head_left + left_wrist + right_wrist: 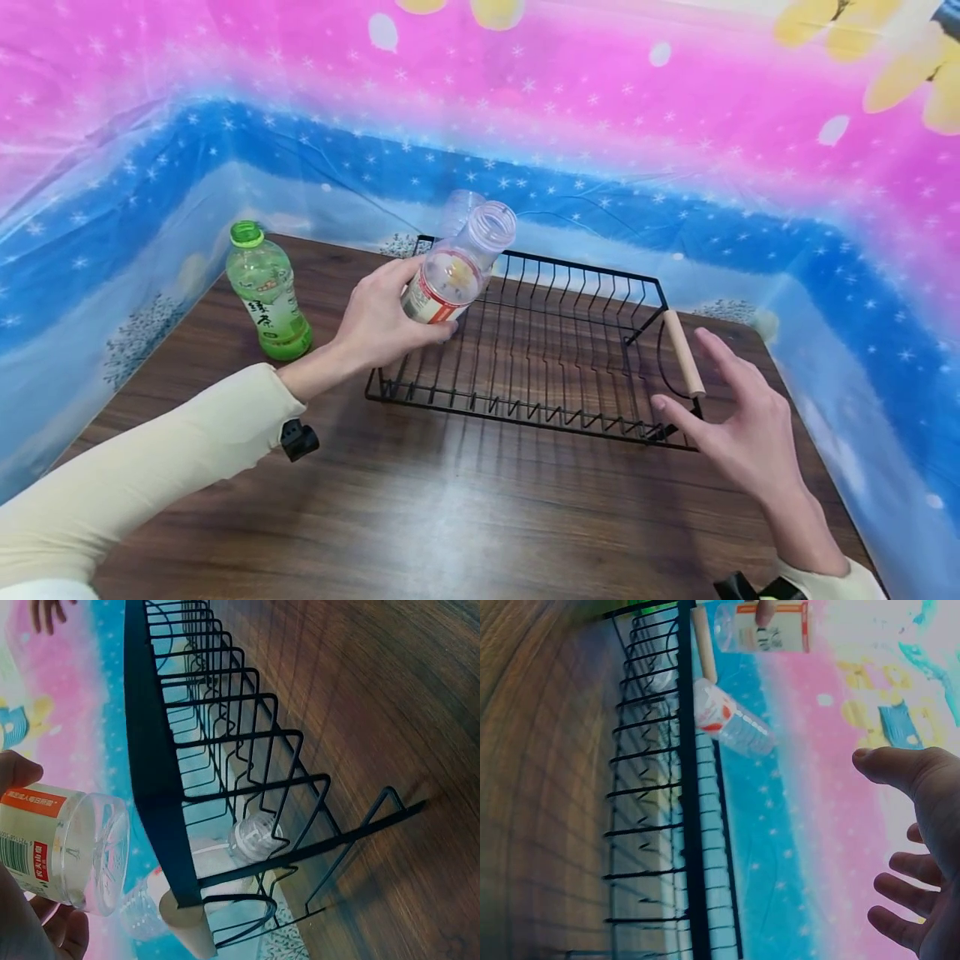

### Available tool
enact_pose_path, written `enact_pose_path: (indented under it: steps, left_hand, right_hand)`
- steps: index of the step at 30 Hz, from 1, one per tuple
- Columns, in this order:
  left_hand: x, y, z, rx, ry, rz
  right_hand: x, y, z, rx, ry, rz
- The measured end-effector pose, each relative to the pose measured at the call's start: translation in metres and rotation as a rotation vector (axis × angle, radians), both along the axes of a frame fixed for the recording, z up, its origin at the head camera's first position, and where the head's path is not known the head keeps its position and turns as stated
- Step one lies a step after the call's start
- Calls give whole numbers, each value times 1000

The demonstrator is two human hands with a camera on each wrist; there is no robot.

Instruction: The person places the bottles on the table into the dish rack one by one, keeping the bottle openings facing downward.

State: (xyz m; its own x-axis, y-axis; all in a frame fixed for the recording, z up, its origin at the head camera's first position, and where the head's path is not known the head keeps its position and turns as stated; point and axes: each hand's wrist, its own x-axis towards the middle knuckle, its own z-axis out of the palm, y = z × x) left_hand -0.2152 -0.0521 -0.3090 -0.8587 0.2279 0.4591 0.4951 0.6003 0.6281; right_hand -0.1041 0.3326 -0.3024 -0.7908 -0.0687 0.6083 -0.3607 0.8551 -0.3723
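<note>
My left hand [378,312] grips a clear plastic bottle [450,287] by its labelled body, over the left end of a black wire dish rack [142,712]. The bottle leans with its uncapped mouth up and to the right, its base toward the rack. Behind it, a second clear bottle [731,720] with red marks stands tilted and neck-down in the rack, largely hidden in the head view. My right hand [750,425] holds nothing; its fingers and thumb are spread beside the wooden handle [684,354] at the rack's right end.
A green-capped tea bottle [266,292] stands upright on the dark wooden table [420,517], left of the rack and close to my left forearm. A pink and blue patterned cloth [592,125] hangs around the table's back and sides. The rack stands near the back edge.
</note>
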Motion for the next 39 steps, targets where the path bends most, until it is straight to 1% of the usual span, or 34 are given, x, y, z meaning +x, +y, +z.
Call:
enact_pose_path:
  steps: [7, 14, 21, 25, 28, 33, 39]
  left_hand:
    - [0, 5, -4, -40, -11, -9]
    - [-3, 11, -5, -51, 21, -36]
    - [-7, 17, -6, -63, 32, -53]
    - [-7, 21, -7, -72, 24, -56]
    - [-7, 23, -7, -83, 20, -60]
    - [-7, 27, -8, -99, 44, -64]
    - [-8, 27, -8, -121, 70, -72]
  right_hand:
    - [-9, -12, 16, 19, 3, 58]
    - [-14, -25, 29, 36, 31, 110]
    - [-24, -46, 46, 84, 77, 235]
    - [-30, -60, 56, 100, 97, 304]
    - [-36, -68, 63, 115, 108, 341]
    - [-42, -78, 71, 142, 96, 382]
    - [-48, -89, 79, 190, 61, 398]
